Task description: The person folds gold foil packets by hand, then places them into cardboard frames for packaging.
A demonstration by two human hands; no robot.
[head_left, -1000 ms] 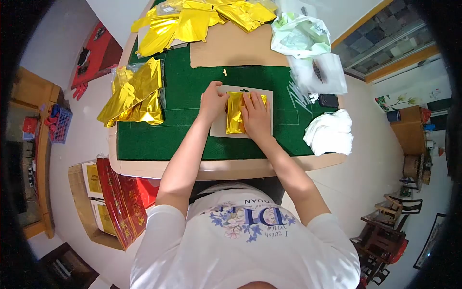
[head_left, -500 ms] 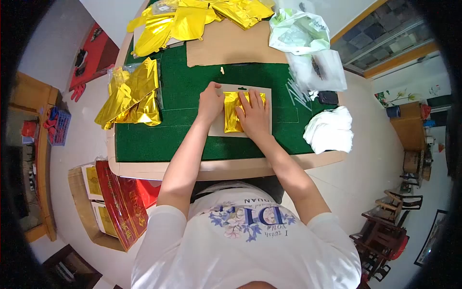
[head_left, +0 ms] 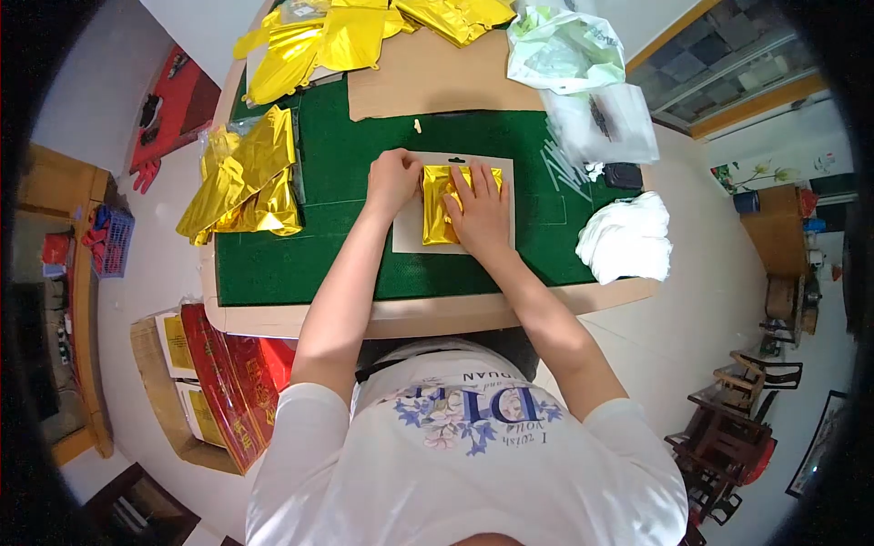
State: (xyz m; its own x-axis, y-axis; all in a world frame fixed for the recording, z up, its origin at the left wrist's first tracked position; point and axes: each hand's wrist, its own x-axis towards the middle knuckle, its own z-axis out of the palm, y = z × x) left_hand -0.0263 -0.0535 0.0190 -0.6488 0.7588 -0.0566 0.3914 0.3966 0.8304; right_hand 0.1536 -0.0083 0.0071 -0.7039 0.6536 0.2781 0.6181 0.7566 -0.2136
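Note:
A folded gold foil packet [head_left: 438, 219] lies flat on a grey-brown card [head_left: 408, 238] with a dark hanging slot at its top edge. The card rests on the green table mat [head_left: 346, 264]. My right hand [head_left: 480, 211] is spread over the right part of the foil, fingers apart and pressing on it. At the upper left corner of the card is my left hand [head_left: 394, 182], its fingers curled together; whatever they pinch is too small to make out. A small pale piece [head_left: 418, 126] lies on the mat above the card.
Crumpled gold foil [head_left: 250, 177] lies at the left, with more gold sheets [head_left: 350, 41] behind. A cardboard sheet [head_left: 437, 82] is at the back. On the right are plastic bags [head_left: 564, 55], clear strips [head_left: 566, 171], a black object [head_left: 623, 176] and white cloth [head_left: 626, 238].
My left hand has shifted slightly up and left at the card's corner, its fingers more curled. My right hand stays on the foil. The whole view has shifted slightly.

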